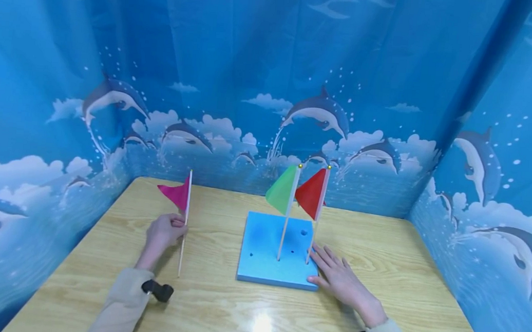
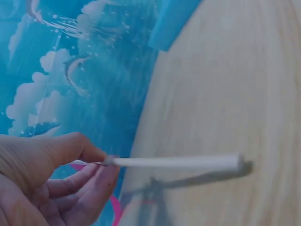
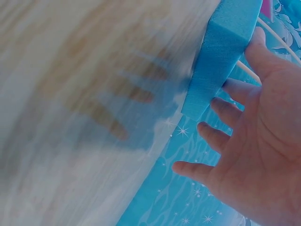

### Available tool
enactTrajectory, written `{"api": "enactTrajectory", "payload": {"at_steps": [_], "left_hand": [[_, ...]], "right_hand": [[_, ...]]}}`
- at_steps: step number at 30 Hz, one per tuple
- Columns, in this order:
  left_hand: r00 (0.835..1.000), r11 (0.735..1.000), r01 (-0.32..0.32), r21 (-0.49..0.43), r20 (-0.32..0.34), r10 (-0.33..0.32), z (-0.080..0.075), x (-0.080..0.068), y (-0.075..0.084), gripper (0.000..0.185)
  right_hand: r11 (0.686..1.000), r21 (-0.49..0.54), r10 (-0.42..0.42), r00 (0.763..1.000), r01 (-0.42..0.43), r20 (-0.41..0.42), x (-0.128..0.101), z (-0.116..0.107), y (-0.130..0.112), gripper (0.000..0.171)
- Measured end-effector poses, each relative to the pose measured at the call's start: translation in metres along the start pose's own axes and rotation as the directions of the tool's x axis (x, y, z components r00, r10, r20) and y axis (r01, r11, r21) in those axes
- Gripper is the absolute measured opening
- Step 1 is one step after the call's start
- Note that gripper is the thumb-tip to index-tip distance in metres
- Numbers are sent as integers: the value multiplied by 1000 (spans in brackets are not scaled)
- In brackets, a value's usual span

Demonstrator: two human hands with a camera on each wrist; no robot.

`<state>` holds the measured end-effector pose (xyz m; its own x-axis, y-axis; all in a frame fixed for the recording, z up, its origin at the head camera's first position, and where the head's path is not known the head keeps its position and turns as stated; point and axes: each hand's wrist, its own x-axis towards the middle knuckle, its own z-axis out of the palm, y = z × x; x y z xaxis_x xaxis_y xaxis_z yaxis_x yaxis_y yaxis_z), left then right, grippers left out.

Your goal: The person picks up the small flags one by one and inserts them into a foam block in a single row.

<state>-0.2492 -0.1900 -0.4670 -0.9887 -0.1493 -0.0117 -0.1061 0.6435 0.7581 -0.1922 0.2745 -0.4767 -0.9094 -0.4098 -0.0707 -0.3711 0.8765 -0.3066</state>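
Head view shows the left hand pinching the thin white stick of a magenta triangular flag upright, left of centre, its lower tip on the wooden table. Right hand, fingers flat and holding nothing, braces the square blue foam block at centre, probably steadying the green flag and red flag standing in it.

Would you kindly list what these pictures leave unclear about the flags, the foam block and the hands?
- Left wrist view: the pink flag cloth is almost wholly hidden behind the left hand; only a pink sliver shows.
- Right wrist view: the table is blurred; whether the right hand presses the foam block or only rests against it is unclear.
- Head view: how deep the green flag and red flag sticks sit in the block cannot be told.
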Motion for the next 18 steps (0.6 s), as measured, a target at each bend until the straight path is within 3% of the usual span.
{"api": "enactTrajectory", "payload": {"at_steps": [3, 6, 12, 18], "left_hand": [[1000, 994, -17, -107, 4, 17, 1, 1, 9, 35], [998, 972, -62, -228, -7, 62, 3, 1, 21, 35], [992, 877, -124, -465, -32, 123, 14, -2, 52, 35], [979, 785, -200, -587, -88, 184, 32, -3, 80, 33]], "right_hand": [[1000, 3, 2, 1000, -2, -2, 0, 0, 0, 74], [1000, 7, 5, 1000, -5, 1, 0, 0, 0, 73], [1000, 6, 8, 1000, -8, 2, 0, 1, -1, 73], [1000, 22, 12, 1000, -12, 2, 1, 0, -1, 74]]}}
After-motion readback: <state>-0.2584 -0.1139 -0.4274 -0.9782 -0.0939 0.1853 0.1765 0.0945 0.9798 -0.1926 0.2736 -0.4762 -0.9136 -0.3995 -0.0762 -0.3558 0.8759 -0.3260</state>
